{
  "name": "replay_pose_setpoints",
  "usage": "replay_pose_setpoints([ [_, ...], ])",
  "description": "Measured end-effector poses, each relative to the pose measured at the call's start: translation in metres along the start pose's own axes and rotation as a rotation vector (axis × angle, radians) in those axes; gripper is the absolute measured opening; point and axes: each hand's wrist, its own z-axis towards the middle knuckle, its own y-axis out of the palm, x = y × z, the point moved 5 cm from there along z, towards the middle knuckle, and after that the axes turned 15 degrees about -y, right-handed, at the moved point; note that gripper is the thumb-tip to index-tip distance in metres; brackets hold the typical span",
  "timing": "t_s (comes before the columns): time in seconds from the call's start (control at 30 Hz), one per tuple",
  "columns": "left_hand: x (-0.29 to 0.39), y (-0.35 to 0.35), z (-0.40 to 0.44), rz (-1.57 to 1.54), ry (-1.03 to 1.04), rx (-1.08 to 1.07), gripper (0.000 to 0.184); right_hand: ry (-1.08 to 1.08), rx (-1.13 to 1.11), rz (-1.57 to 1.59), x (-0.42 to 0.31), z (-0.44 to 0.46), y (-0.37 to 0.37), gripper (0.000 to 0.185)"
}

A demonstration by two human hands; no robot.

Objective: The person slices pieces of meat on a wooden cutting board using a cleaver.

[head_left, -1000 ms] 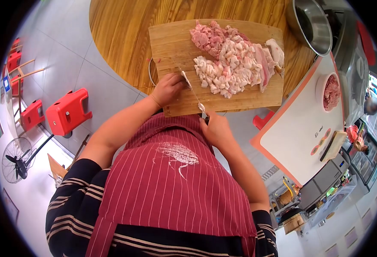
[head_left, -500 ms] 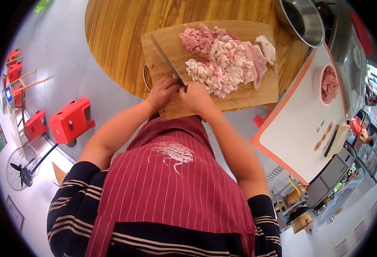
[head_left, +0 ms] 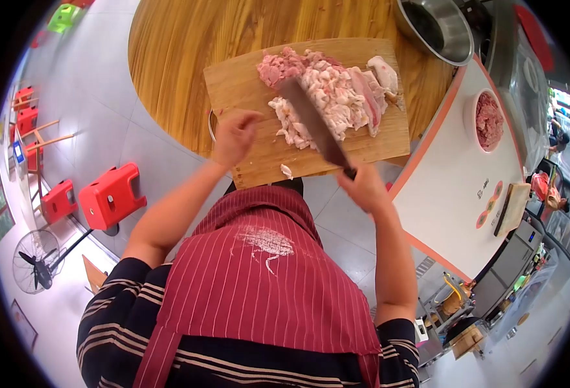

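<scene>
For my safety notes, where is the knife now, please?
In the head view, the knife is in the right hand, its blade over the chopped meat on the cutting board.

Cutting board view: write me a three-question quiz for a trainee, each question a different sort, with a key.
1. Which hand grips the knife?
2. True or false: the metal bowl stands off the cutting board.
3. Where is the pale scrap that lies apart from the meat pile?
a) in the metal bowl
b) near the cutting board edge closest to the apron
c) on the knife blade

Key: 1. the right hand; 2. true; 3. b
</scene>
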Motion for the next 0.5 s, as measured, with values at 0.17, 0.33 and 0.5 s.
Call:
replay_pose_setpoints([
  [0.17, 0.013, -0.027, 0.054, 0.024, -0.208, 0.189, 0.014, -0.111, -0.355, -0.147, 0.036, -0.019, 0.052, 0.023],
  [0.33, 0.115, 0.083, 0.073, 0.325, 0.459, -0.196, 0.017, -0.082, -0.284, -0.407, 0.050, 0.009, 0.024, 0.022],
  [0.5, 0.152, 0.174, 0.102, 0.734, 0.666, -0.303, 0.021, -0.190, -0.153, -0.582, 0.035, 0.008, -0.006, 0.016],
])
